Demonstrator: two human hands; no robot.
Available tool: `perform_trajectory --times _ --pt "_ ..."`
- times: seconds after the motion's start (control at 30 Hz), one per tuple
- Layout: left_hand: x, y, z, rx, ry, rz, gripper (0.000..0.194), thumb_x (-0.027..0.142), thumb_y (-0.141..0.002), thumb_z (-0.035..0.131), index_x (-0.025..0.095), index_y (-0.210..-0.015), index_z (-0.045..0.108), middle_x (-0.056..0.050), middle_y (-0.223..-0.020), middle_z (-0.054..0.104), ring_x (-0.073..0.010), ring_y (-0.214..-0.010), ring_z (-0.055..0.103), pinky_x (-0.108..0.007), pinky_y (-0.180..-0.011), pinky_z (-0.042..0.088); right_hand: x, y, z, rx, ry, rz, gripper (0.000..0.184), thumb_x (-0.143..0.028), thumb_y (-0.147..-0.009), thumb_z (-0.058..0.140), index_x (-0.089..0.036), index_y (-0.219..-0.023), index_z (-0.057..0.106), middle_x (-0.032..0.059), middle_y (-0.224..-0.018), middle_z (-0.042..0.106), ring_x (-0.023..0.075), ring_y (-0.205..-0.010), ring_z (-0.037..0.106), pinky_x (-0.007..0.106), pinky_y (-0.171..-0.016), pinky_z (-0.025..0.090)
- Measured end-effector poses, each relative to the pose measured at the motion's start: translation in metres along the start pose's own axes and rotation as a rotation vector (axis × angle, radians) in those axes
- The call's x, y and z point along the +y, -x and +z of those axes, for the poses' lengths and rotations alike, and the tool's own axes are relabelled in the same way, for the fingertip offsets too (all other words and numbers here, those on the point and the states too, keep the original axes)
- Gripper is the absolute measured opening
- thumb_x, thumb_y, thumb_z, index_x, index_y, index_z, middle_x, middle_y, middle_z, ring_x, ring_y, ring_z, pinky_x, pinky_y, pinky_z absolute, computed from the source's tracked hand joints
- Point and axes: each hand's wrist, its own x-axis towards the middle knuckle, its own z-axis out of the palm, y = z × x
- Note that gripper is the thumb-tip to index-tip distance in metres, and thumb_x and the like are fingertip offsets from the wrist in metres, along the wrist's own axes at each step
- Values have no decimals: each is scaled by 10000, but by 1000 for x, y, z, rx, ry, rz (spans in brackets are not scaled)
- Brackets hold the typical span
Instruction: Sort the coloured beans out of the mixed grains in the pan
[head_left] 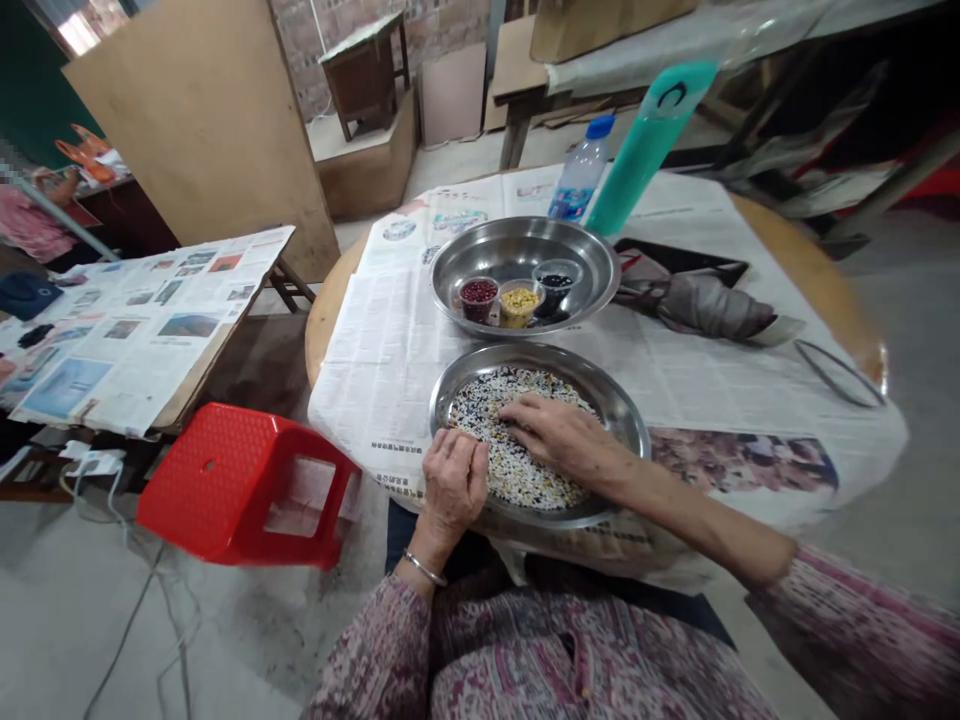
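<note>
In front of me is a steel basin [634,410] with a layer of mixed grains and beans [525,480], white, black and yellow. My right hand [555,435] reaches into it, fingers bent and fingertips down at the grains. Whatever is between them is too small to make out. Over the basin's left rim, my left hand [455,475] is closed with fingers curled; its contents are hidden. Just behind stands a second steel basin [465,250], holding a cup of dark red beans [478,298], a cup of yellow beans [519,302] and a cup of black beans [556,282].
Newspaper [382,370] covers the round table. Toward its back stand a water bottle [581,170] and a tall green container [649,145]; a folded umbrella [694,305] lies on the right. A red stool [217,480] and a newspaper-covered table [150,320] are left. Another person [37,215] sits far left.
</note>
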Motion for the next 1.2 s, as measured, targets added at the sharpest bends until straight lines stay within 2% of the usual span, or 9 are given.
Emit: perform_trajectory --times 0.1,0.17,0.4,0.53,0.67,0.8,0.93,1.07,1.2 --pt "-1 0 1 2 13 0 302 209 -1060 394 195 -793 535 -37 -739 628 -175 -737 583 -334 -747 464 5 -9 -4 62 53 98 227 -251 -960 530 -200 -1120 682 106 -1072 688 243 -977 633 360 -853 501" --pt "-1 0 1 3 18 -4 305 216 -1062 396 198 -790 531 -35 -737 623 -173 -735 585 -331 -743 462 6 -17 -2 25 86 99 244 -255 -924 569 -196 -1131 683 118 -1106 680 264 -1020 605 376 -872 488" --pt "0 -2 1 15 15 9 292 195 -1050 407 198 -788 534 -33 -727 618 -173 -722 580 -331 -724 456 -5 -40 9 -233 1 77 198 -56 -842 503 -161 -837 672 94 -882 672 193 -815 581 309 -758 419" --pt "0 -1 0 3 24 5 286 188 -1048 403 198 -793 532 -33 -733 624 -180 -729 581 -339 -739 461 -6 -22 -2 -297 -131 30 170 -57 -814 540 -177 -785 656 60 -822 664 175 -783 581 296 -746 405" --pt "0 -1 0 16 30 9 284 190 -1054 400 198 -798 523 -32 -736 625 -176 -736 581 -332 -751 462 -15 10 -15 -296 -213 -98 167 -93 -896 516 -180 -845 650 64 -867 648 169 -794 587 285 -729 431" --pt "0 0 1 5 31 4 306 194 -1058 385 202 -781 514 -31 -720 614 -177 -718 562 -334 -729 457 -26 29 -12 -286 -210 -223 168 -99 -918 523 -196 -905 660 70 -942 650 183 -858 593 293 -740 465" --pt "0 0 1 1 20 -10 321 203 -1061 377 206 -771 513 -31 -719 610 -175 -717 558 -336 -727 457 -19 18 -1 -243 -72 -243 224 -46 -889 521 -206 -880 677 60 -903 650 195 -854 595 298 -698 474" --pt "0 1 1 -1 20 -17 312 200 -1060 380 204 -777 513 -34 -723 611 -176 -731 562 -339 -740 460 6 -2 -1 -76 25 -160 215 -80 -896 546 -205 -963 707 87 -1026 680 223 -987 618 329 -795 520" --pt "0 1 2 -1 24 -13 308 196 -1058 384 205 -776 509 -34 -723 608 -176 -730 558 -336 -736 458 28 -7 -6 83 73 40 202 -233 -950 536 -198 -1016 723 109 -1091 691 248 -1024 622 379 -879 531"
